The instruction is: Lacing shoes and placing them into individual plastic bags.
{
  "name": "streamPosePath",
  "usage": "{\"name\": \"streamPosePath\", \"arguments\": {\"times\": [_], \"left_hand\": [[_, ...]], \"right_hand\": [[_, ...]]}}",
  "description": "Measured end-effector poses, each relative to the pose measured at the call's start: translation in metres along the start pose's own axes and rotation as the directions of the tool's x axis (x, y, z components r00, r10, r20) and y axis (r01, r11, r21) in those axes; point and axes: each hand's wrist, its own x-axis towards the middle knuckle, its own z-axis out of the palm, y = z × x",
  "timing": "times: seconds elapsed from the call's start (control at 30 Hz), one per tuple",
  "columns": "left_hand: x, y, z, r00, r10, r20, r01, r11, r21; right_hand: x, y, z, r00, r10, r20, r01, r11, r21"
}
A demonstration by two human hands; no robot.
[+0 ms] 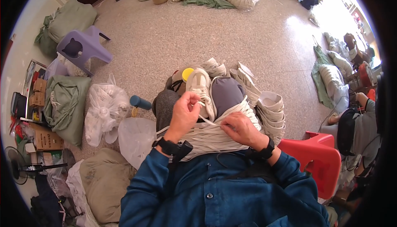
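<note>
A cream lace-up shoe (201, 80) rests at my knees, toe pointing away from me. My left hand (184, 114) is closed in a pinch beside its opening, gripping a white shoelace (208, 122). That lace stretches across to my right hand (239, 128), whose fingers are also pinched on it. A thick bundle of pale laces (206, 141) lies over my lap beneath both hands. Right of the shoe, my knee in grey cloth (227, 92) pokes up. Beyond my legs sit stacked pale shoe uppers (271, 111) and a round yellow lid (187, 73).
A red plastic stool (314, 152) stands at my right, a purple one (84, 47) at the far left. Clear bags (105, 111), a blue cylinder (140, 102) and green sacks (66, 107) line my left. Another person (362, 132) sits at the right edge.
</note>
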Motion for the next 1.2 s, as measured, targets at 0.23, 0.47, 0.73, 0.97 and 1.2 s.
{"name": "streamPosePath", "arguments": {"times": [0.23,0.47,0.73,0.97,1.2], "left_hand": [[-0.002,0.025,-0.062,0.957,-0.116,0.265,0.270,0.687,-0.674],[-0.008,0.024,-0.125,0.974,-0.127,0.190,0.192,0.904,-0.381],[-0.018,-0.058,-0.182,0.993,0.112,-0.028,-0.090,0.906,0.413],[-0.031,-0.105,-0.215,0.984,0.049,-0.174,0.039,0.883,0.467],[-0.030,-0.124,-0.233,0.956,0.036,-0.292,0.144,0.809,0.570]], "right_hand": [[0.000,0.001,0.002,1.000,0.017,0.000,-0.017,1.000,0.010],[-0.003,-0.001,-0.028,0.894,0.444,0.068,-0.447,0.867,0.221],[-0.003,0.016,-0.062,0.895,0.446,0.027,-0.159,0.262,0.952],[-0.010,0.046,-0.089,0.897,0.441,-0.012,0.061,-0.097,0.993],[-0.022,0.074,-0.125,0.883,0.467,-0.047,0.058,-0.008,0.998]]}}
